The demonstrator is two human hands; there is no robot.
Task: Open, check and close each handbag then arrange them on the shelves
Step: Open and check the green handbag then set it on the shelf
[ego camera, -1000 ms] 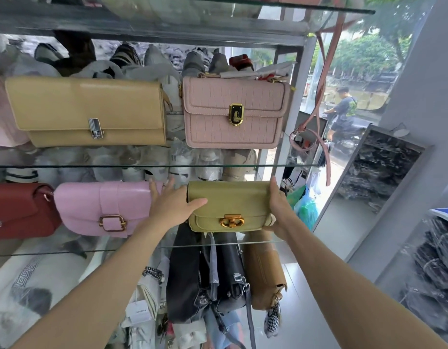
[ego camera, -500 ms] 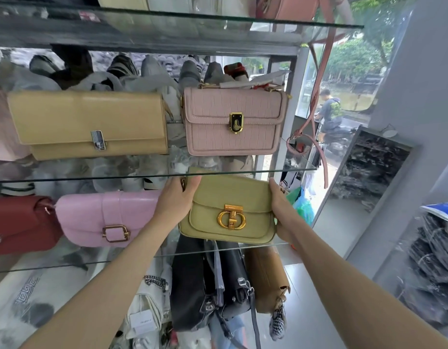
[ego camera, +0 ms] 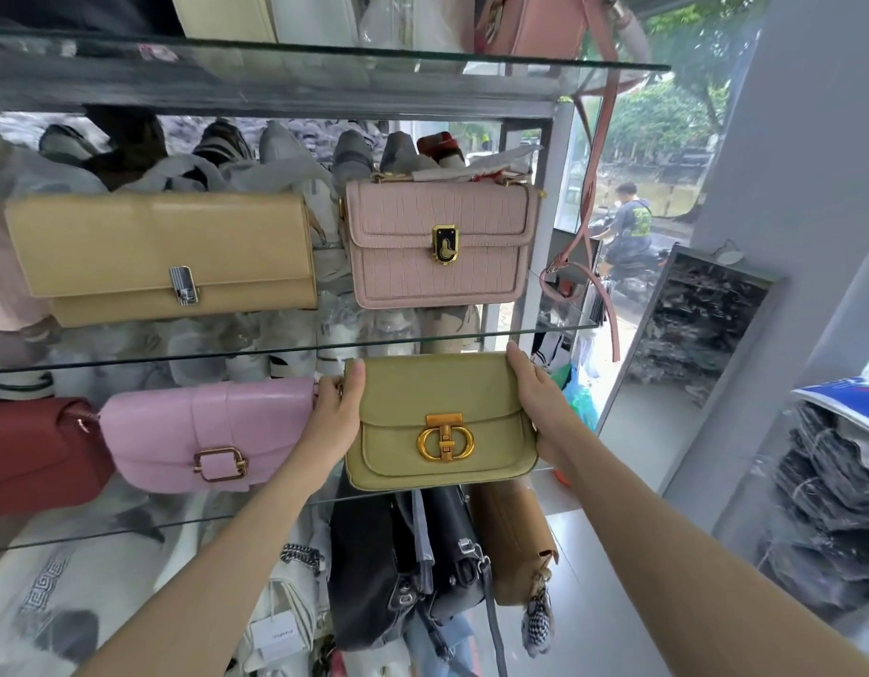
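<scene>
With the left hand and right hand clasping the olive handbag by its sides, set it upright, clasp forward, beside the pink handbag on the glass shelf.

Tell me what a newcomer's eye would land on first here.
First, the olive-green leather handbag with a gold ring clasp, held at each side by the left hand and right hand at the lower glass shelf. Next, the glossy pink flap handbag beside it.
</scene>
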